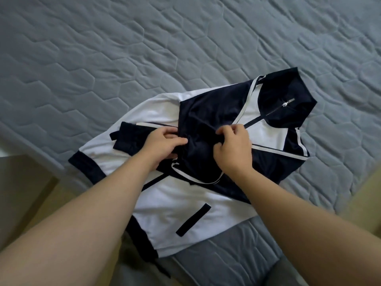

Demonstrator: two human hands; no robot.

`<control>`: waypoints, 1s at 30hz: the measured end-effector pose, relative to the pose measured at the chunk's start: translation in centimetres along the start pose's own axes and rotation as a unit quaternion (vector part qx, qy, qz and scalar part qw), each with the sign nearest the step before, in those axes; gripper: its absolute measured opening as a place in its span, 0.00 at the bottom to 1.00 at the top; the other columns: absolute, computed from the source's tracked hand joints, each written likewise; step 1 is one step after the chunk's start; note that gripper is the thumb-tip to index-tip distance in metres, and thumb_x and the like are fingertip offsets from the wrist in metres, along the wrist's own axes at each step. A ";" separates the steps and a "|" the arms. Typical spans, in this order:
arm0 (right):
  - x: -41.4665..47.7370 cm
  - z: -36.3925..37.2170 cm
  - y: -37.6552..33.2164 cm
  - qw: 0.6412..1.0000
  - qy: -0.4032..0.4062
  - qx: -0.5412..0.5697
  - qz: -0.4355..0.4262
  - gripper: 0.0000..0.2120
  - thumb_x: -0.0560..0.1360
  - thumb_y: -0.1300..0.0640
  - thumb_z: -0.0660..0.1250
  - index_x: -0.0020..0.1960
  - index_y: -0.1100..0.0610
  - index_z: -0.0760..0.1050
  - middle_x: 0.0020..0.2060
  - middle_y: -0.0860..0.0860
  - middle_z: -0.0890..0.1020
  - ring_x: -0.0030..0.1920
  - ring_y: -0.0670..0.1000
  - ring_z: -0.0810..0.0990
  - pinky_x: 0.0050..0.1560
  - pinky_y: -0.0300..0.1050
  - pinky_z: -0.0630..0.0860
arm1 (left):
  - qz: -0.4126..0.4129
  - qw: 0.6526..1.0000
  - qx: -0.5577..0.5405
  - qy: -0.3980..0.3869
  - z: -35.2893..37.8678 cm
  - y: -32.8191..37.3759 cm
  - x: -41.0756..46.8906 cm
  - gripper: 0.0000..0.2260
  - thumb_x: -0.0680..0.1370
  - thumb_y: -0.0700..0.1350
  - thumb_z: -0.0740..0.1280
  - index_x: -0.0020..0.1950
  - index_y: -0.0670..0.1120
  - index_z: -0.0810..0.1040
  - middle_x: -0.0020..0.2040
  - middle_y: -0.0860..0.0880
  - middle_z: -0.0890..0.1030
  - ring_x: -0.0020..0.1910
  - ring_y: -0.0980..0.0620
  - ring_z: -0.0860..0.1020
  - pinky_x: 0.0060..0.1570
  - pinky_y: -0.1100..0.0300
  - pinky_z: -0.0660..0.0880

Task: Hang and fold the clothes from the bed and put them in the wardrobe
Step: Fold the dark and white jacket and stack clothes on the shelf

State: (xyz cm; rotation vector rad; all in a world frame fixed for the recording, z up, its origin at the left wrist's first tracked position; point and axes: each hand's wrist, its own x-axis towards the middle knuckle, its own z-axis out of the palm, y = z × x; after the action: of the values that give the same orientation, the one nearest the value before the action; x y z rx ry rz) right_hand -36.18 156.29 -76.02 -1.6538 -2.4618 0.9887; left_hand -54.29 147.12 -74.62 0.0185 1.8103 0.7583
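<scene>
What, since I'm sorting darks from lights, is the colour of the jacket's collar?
The collar is dark navy, almost black; head view shows it best.

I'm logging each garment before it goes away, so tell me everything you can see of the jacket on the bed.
The jacket is navy and white with white piping, in smooth fabric. Its navy stand collar is zipped, the pull near its top; a navy-trimmed pocket slit shows low down. It lies front-up, partly folded, on the grey quilted bed. The left hand and right hand pinch navy fabric at its middle.
</scene>
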 end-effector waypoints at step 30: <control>-11.2 4.7 -2.4 0.766 -0.338 0.318 0.444 0.08 0.75 0.58 0.73 0.52 0.57 0.77 0.39 0.51 0.79 0.40 0.51 0.81 0.42 0.45 0.76 | -0.267 0.962 -0.054 0.018 -1.7 -17.2 -14.0 0.13 0.65 0.28 0.65 0.45 0.40 0.77 0.44 0.41 0.81 0.45 0.39 0.79 0.45 0.51 0.77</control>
State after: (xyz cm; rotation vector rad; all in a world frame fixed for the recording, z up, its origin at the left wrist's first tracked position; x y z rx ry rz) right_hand -34.88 144.05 -74.95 -2.3986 -1.0046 2.5061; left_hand -44.45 127.53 -71.07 -0.5382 1.6931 0.4665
